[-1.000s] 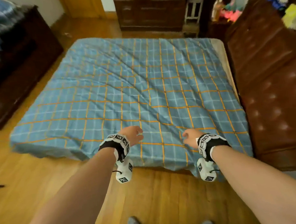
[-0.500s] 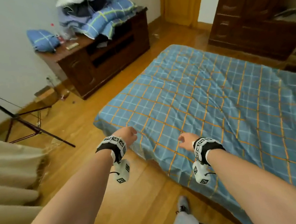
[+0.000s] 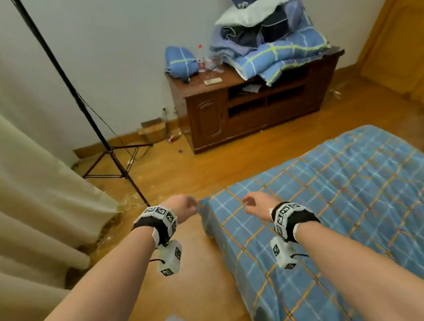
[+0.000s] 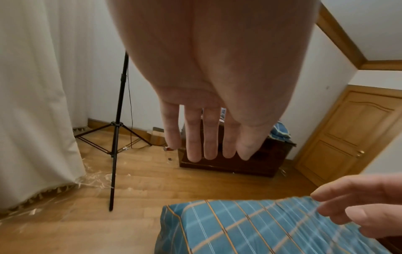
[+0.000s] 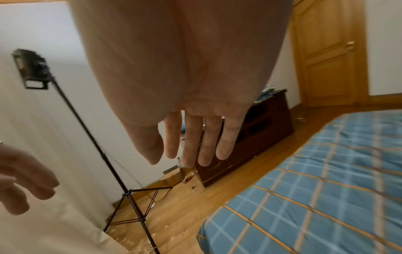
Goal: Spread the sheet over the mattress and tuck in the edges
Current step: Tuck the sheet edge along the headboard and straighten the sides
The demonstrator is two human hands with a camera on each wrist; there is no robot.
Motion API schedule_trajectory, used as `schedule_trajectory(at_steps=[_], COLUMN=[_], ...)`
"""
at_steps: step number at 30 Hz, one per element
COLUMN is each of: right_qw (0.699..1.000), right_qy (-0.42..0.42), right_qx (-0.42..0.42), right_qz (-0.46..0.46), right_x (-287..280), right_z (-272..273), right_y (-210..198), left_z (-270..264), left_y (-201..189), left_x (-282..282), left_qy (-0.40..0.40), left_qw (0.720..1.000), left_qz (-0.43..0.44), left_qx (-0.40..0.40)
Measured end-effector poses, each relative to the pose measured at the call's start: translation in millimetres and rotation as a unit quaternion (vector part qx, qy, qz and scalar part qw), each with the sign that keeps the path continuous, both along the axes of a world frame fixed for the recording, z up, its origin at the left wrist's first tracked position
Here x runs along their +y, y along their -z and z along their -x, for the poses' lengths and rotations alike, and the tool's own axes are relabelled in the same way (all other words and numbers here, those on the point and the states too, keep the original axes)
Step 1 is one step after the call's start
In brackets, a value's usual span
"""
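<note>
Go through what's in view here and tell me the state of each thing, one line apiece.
sheet: spread over the mattress, slightly wrinkled
left hand: empty, above the floor beside the bed corner
right hand: empty, above the sheet
cabinet: door closed, bedding piled on top
tripod: standing, legs spread

Wooden floor (image 3: 185, 168), dark cabinet (image 3: 252, 109)

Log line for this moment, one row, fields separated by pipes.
left hand empty, open | right hand empty, open, above sheet | both near mattress corner | sheet spread, draped over the sides | next, likely: tuck this corner
</note>
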State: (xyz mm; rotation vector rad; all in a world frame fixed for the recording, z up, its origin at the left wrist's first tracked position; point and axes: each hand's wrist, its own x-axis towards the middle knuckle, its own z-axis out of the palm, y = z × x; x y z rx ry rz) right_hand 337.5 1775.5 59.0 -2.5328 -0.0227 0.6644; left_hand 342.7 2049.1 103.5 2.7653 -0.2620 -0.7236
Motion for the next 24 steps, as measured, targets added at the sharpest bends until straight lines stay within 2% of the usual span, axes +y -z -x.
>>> schedule_trajectory(at_steps=[2,6,8,12,15,18,21,24], right_qw=[1.000,0.999,0.999,0.994,0.991,0.985,0.976,0.972], right_qy=[-0.024,-0.016,0.010,0.094,0.115,0.162,0.206,0.229], right_qx=[0.000,0.010,0.016,0.039,0.046,0.046,0.054,0.054], right_qz=[0.015,0.035,0.048,0.048,0.041,0.035,0.041,0.030], right_x=[25.1,57.8,67.4,83.0,84.4,67.0,39.3,8.2], right_z=[-62.8,-186.3,-247.1,-356.8,-424.1,-493.4,-566.6,-650.8], right_y=[-2.3,13.4,18.9,17.1,0.9,-13.2,-6.9,6.4], left_z=[-51.4,-177.5,-251.2,-412.7,-513.5,-606.0,-690.6,-779.6], left_y=[7.5,28.3,31.9,15.9,-0.9,-7.2,-7.4,-8.0], left_x=[29.8,84.5,104.8,118.9,103.5,66.1,29.1,-8.7], left_qy=[-0.024,-0.037,-0.037,0.021,0.051,0.110,0.154,0.192], left_qw=[1.000,0.999,0.999,1.000,0.998,0.993,0.986,0.981], left_qz=[0.004,0.001,0.003,-0.006,-0.014,0.015,0.039,0.025], left_qx=[0.004,0.008,0.005,0.002,-0.027,-0.048,-0.041,-0.019])
